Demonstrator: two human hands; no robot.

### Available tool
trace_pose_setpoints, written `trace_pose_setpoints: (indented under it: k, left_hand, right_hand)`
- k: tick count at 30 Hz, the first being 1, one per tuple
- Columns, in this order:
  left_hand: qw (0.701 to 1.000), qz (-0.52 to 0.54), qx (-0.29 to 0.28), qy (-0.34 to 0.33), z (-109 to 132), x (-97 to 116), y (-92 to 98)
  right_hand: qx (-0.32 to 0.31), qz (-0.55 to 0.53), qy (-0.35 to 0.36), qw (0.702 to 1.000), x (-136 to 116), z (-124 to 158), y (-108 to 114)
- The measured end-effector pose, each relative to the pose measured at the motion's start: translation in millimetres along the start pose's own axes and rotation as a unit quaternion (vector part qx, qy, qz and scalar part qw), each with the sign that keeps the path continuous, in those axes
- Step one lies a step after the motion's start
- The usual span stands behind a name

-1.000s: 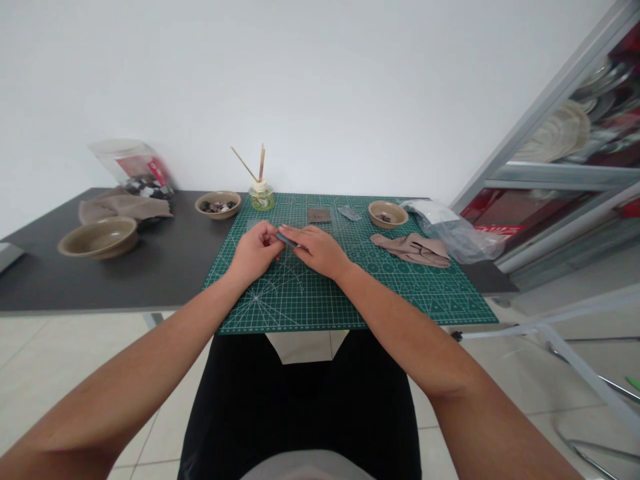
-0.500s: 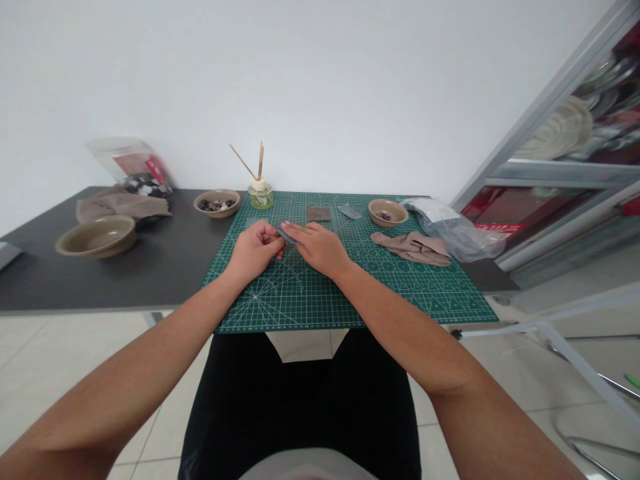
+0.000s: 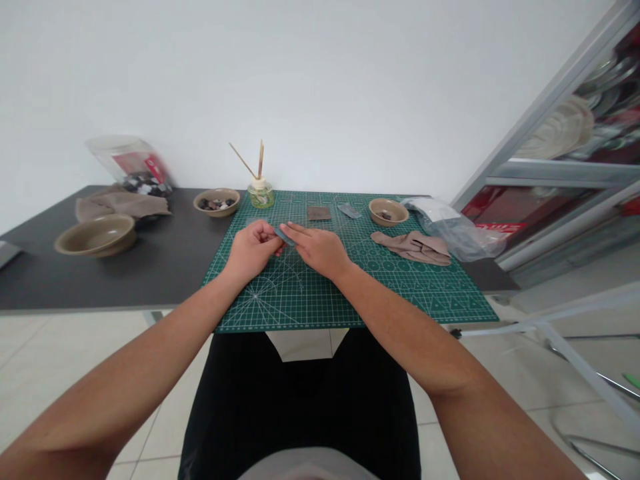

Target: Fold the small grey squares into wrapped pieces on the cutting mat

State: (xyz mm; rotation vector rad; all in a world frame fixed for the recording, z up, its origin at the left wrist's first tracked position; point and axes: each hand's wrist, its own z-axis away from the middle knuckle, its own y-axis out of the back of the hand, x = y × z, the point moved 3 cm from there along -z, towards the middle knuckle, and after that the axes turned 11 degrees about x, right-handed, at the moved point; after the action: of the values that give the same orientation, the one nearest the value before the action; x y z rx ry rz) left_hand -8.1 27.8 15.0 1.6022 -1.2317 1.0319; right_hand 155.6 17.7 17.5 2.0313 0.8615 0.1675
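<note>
Both hands meet over the middle of the green cutting mat (image 3: 350,293). My left hand (image 3: 251,250) is curled, its fingertips pinching the near end of a small flat grey-blue piece (image 3: 283,235). My right hand (image 3: 317,248) lies beside it with fingers pressed together on the same piece. Most of the piece is hidden between the fingers. A brown square patch (image 3: 319,213) and a small grey strip (image 3: 349,211) lie on the mat just beyond the hands.
On the dark table (image 3: 165,267) stand a large tan bowl (image 3: 96,235), a small bowl of dark bits (image 3: 217,203), a reed diffuser (image 3: 261,192), another small bowl (image 3: 389,212), beige cloths (image 3: 413,247), a clear plastic bag (image 3: 450,230) and a tipped jar (image 3: 131,167). Metal shelving (image 3: 565,173) stands at right.
Both hands have shifted slightly farther up the mat, still pinching the small grey-blue piece between them. Nothing else has moved.
</note>
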Motion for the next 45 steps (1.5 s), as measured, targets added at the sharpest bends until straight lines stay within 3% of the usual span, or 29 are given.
trace_pose_setpoints:
  k: [8, 14, 21, 29, 37, 45]
  left_hand:
    - [1.000, -0.007, 0.010, 0.014, -0.5, -1.5, 2.8]
    - [0.999, 0.028, 0.007, 0.030, 0.1, -0.9, 2.1]
    - [1.000, -0.010, 0.006, -0.004, -2.3, -4.5, 2.9]
    - [0.999, 0.046, -0.005, -0.019, -0.7, -1.8, 0.6]
    - [0.999, -0.026, 0.000, -0.041, -5.0, -10.2, 2.0]
    - [0.999, 0.012, -0.001, -0.037, -1.3, -6.2, 1.3]
  right_hand:
    - [-0.008, 0.009, 0.022, 1.000, -4.0, 0.3, 0.7]
    - [0.001, 0.016, -0.005, 1.000, -1.2, -0.4, 4.3]
    - [-0.017, 0.031, 0.025, 0.999, -5.6, 1.2, 2.6]
    - [-0.009, 0.015, 0.001, 1.000, -5.0, 1.4, 8.3]
    - [-0.038, 0.034, 0.014, 0.999, -8.8, 0.6, 5.5]
    - [-0.006, 0.025, -0.005, 1.000, -4.1, 1.7, 7.0]
